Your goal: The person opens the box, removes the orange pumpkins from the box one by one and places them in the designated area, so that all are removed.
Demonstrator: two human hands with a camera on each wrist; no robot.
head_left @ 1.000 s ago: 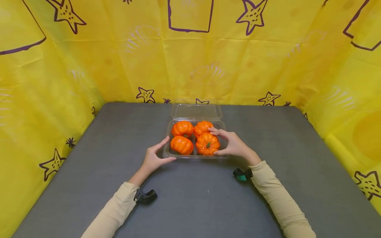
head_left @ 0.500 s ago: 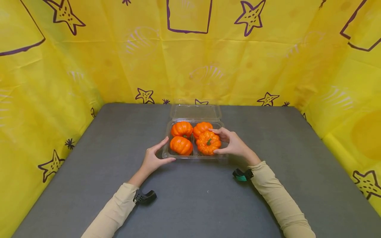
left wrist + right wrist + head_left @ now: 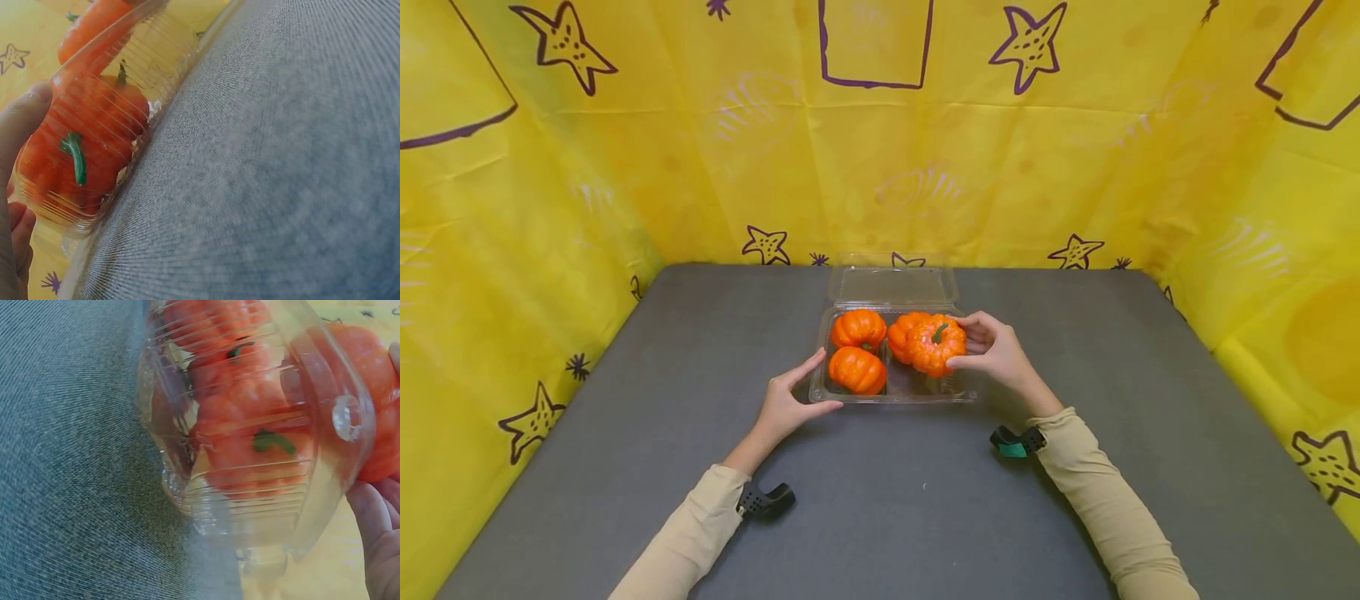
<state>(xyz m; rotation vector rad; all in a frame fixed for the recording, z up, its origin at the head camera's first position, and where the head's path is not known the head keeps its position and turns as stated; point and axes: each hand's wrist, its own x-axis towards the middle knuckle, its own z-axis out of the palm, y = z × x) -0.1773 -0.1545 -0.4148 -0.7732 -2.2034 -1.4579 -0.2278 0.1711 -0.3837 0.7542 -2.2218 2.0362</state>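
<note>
Though wide, right grip (image 3: 1006, 357) around pumpkin (image 3: 936, 348).

In my head view, the held pumpkin (image 3: 938, 345) covers part of the rear right pumpkin (image 3: 901, 337) and hides some fingertips of the right hand (image 3: 1006, 357). My right wrist view crops that hand at its edge and blurs the pumpkins behind the clear container (image 3: 212, 515), while my left wrist view cuts off the left hand (image 3: 19, 131). I can't identify a tiny pale speck (image 3: 925, 486) on the table (image 3: 880, 542).
</note>
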